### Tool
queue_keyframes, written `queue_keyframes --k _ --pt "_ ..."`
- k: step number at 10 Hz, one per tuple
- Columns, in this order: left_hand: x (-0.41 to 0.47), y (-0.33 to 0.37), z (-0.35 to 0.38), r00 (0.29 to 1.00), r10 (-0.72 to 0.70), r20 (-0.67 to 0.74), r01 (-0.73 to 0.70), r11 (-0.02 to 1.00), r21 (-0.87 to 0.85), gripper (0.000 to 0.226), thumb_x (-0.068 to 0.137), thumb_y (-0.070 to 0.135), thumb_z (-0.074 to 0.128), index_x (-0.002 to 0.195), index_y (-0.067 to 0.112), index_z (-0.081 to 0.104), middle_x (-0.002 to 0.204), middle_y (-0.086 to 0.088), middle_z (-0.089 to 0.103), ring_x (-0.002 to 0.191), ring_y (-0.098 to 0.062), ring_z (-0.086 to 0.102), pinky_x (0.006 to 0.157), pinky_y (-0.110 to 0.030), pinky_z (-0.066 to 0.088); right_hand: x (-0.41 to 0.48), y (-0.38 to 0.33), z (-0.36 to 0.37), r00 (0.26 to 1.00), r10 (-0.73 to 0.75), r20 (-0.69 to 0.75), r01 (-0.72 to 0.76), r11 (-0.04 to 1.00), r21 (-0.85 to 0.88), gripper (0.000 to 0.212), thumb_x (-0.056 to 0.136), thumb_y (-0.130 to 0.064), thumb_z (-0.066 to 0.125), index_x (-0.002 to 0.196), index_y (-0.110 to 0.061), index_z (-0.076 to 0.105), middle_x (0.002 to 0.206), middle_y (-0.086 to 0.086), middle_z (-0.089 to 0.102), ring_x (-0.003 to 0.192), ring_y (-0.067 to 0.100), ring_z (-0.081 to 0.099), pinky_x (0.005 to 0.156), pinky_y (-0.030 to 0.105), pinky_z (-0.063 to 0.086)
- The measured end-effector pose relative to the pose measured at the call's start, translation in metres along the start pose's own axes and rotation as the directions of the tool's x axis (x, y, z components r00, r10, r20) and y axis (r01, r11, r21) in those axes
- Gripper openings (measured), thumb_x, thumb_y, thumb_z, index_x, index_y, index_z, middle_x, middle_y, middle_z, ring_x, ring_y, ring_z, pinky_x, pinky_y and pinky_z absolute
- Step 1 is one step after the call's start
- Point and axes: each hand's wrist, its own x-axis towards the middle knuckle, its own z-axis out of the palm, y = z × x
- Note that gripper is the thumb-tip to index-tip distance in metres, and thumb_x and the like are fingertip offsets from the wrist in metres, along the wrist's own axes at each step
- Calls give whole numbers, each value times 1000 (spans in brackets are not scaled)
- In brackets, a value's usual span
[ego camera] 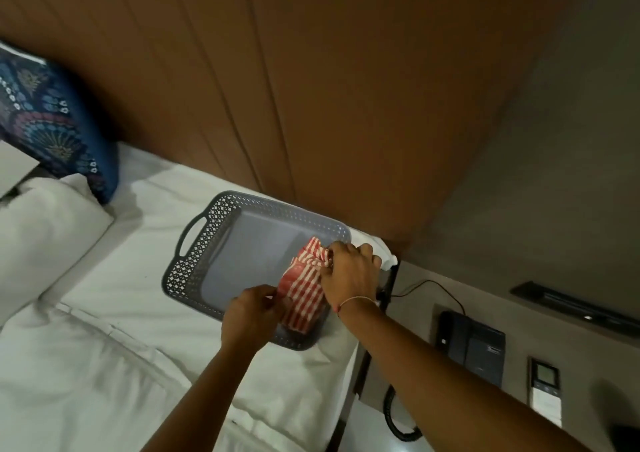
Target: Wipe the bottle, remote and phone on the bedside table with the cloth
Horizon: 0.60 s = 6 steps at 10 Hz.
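A red-and-white checked cloth (304, 287) lies at the right end of a grey plastic basket (207, 240) that sits on the bed. My left hand (251, 316) pinches the cloth's near edge. My right hand (349, 271) grips its far end over the basket's right rim. On the bedside table at the right, a dark desk phone (472, 344) rests with its coiled cord hanging down, and a slim remote (544, 391) with a small screen lies beside it. A dark rounded shape (620, 406) at the lower right edge is too dim to identify.
White bedding and a white pillow (41, 244) fill the left. A blue patterned cushion (52, 126) leans on the brown wooden headboard (311, 88). A thin black cable (429, 283) runs along the table. A dark wall fixture (575, 304) sits above the table.
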Motion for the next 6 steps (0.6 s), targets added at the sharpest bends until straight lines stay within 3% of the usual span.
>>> queue_keyframes --k 1,2,3,4,5,6 --pt "14 -11 10 998 -59 -9 59 975 215 32 90 46 65 109 22 74 101 -4 79 91 -25 74 69 -27 50 17 -8 19 991 -71 115 95 970 -224 30 87 -40 56 112 -27 64 130 5 52 117 30 38 96 43 30" --pt "20 -23 26 999 -49 4 44 926 375 33 91 47 60 103 20 74 100 -7 78 93 -30 71 73 -33 53 25 -12 33 986 -52 155 97 950 -296 26 87 -41 57 107 -30 68 150 6 30 136 35 18 108 50 17" --pt "24 -28 36 999 9 -35 10 858 514 36 92 49 55 98 19 74 97 -5 77 93 -28 70 74 -33 52 23 -10 44 984 -45 172 104 932 -347 24 91 -41 53 102 -29 70 159 7 13 143 39 -4 114 54 0" --pt "27 -25 39 999 30 -13 -16 781 625 38 94 49 49 103 20 72 105 -5 74 102 -28 64 83 -37 47 14 -2 40 988 -17 150 62 951 -302 29 91 -45 49 109 -32 67 159 8 10 143 39 -8 113 56 -2" --pt "20 -10 32 1000 -10 -4 10 750 662 40 96 45 41 115 19 65 117 -7 66 110 -30 58 88 -43 44 -1 2 14 990 105 98 -114 990 85 38 85 -46 55 122 -37 57 158 7 18 144 36 5 114 52 10" --pt "11 7 22 996 81 29 -82 776 625 43 97 41 42 131 18 52 137 -10 54 123 -31 50 99 -47 42 -25 21 -47 922 371 108 -312 548 776 36 85 -28 66 121 -27 62 142 7 48 132 26 41 106 41 37"
